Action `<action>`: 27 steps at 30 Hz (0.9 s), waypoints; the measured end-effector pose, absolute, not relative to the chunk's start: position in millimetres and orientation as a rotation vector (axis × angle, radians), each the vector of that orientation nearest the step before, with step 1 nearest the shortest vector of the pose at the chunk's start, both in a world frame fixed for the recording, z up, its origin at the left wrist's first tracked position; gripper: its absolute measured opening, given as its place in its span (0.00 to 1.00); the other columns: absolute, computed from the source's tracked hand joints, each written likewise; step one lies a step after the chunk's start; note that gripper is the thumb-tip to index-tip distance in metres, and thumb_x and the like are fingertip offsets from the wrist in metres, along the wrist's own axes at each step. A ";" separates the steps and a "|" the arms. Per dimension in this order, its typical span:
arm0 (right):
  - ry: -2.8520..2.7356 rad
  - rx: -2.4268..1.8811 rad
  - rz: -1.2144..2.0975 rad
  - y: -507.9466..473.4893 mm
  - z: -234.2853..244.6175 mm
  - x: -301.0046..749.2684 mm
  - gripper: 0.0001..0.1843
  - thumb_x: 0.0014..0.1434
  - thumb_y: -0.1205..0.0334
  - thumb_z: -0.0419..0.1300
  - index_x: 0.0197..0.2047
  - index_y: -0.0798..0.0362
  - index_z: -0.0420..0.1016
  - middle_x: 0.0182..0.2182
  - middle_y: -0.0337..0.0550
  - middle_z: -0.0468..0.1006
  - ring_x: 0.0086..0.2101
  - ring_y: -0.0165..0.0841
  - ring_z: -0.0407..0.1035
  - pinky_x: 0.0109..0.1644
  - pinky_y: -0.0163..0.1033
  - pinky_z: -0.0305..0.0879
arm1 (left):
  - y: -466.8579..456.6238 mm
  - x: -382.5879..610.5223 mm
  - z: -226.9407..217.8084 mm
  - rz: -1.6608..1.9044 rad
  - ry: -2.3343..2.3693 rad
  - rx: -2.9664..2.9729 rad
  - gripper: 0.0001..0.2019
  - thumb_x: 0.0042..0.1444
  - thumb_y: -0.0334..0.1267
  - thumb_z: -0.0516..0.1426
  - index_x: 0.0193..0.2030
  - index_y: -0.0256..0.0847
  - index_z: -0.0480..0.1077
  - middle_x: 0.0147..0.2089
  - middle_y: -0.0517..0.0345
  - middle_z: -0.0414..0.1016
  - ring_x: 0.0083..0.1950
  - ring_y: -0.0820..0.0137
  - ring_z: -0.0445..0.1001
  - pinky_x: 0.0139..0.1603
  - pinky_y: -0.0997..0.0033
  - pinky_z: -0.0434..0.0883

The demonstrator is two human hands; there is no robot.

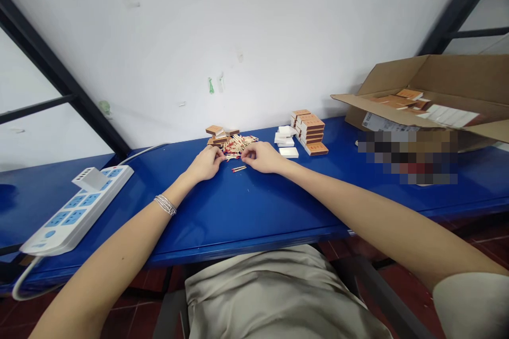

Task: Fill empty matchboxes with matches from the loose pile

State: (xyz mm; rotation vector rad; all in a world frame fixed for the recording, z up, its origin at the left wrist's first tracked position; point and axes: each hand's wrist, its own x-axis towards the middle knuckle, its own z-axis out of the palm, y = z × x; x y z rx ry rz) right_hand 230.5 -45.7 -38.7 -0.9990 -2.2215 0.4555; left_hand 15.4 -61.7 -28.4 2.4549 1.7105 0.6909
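Blue metal workbench (254, 212) against a white wall; loose red-tipped wooden matches (238, 145) lie heaped mid-bench, with stacked matchboxes (310, 130) and white matchbox trays (285, 137) set just beside them, within easy reach. Left hand (204, 165) and right hand (262, 157) meet at the heap's near edge, fingers (246, 151) curled almost closed; whether they pinch a match, cannot tell.

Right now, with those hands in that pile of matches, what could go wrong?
A nudge from the left hand or right hand could perhaps scatter the heap of loose red-tipped matchsticks. The two matchsticks lying apart on the blue table might get overlooked. Red tips rubbing together in the heap might, at worst, catch.
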 end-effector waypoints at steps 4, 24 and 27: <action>-2.119 -0.995 0.571 -46.7 -38.7 228.4 0.10 0.53 0.59 0.63 0.34 0.54 0.83 0.25 0.40 0.79 0.26 0.28 0.68 0.33 0.34 0.60 | -71.2 29.5 -27.7 0.899 1.558 2.192 0.08 0.57 0.42 0.53 0.35 0.39 0.68 0.28 0.58 0.71 0.27 0.71 0.67 0.31 0.71 0.65; -2.245 -0.782 0.507 -47.7 -38.1 227.9 0.07 0.52 0.65 0.62 0.35 0.55 0.81 0.30 0.41 0.80 0.30 0.29 0.71 0.37 0.33 0.64 | -61.7 17.1 -32.9 0.744 1.681 2.569 0.08 0.55 0.36 0.55 0.40 0.41 0.74 0.41 0.53 0.73 0.39 0.65 0.72 0.45 0.65 0.69; -2.333 -0.785 0.509 -48.0 -38.7 228.0 0.08 0.52 0.66 0.62 0.35 0.55 0.81 0.31 0.41 0.81 0.30 0.29 0.71 0.38 0.33 0.64 | -61.2 17.1 -32.6 0.704 1.702 2.576 0.08 0.56 0.37 0.56 0.39 0.41 0.75 0.41 0.52 0.71 0.40 0.65 0.72 0.44 0.65 0.69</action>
